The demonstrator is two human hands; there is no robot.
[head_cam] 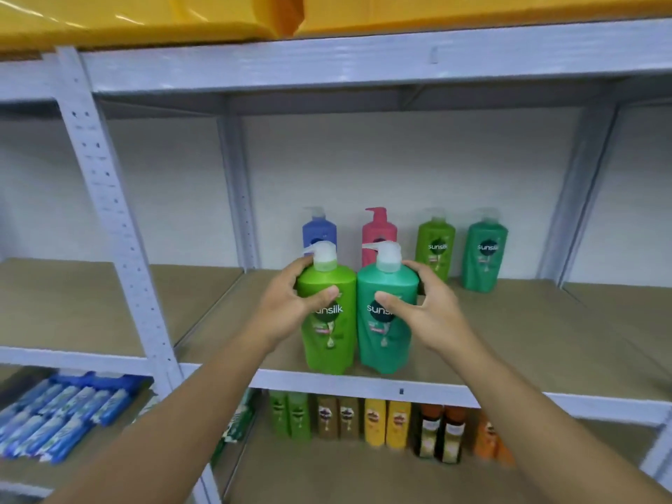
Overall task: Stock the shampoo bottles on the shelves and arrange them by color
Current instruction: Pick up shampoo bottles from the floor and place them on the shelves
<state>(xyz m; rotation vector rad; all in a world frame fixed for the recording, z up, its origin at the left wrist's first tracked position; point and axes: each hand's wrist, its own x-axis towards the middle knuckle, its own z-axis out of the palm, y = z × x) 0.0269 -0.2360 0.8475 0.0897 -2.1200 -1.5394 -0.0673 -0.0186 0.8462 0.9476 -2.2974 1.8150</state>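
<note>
Two pump bottles stand upright side by side in the centre of the frame, touching, at the front edge of the middle shelf (527,340); whether their bases rest on the board cannot be told. The left hand (292,303) grips the light green bottle (329,343), thumb across the label and fingers curled round the shoulder. The right hand (432,309) grips the teal bottle (385,343) in the same way, thumb on the front and fingers wrapped behind. Both have pale translucent pump heads with nozzles pointing to the left of the frame.

Behind them, against the back wall, stands a row of four bottles, spaced apart: a blue bottle (320,229), a pink bottle (380,231), a second light green bottle (435,249) and a second teal bottle (485,258).

On the shelf below, lower centre, small bottles (385,423) stand in pairs: green, brown, yellow, dark and orange. Blue packets (62,412) lie at the lower left. Yellow bundles (218,16) fill the top of the frame.
</note>
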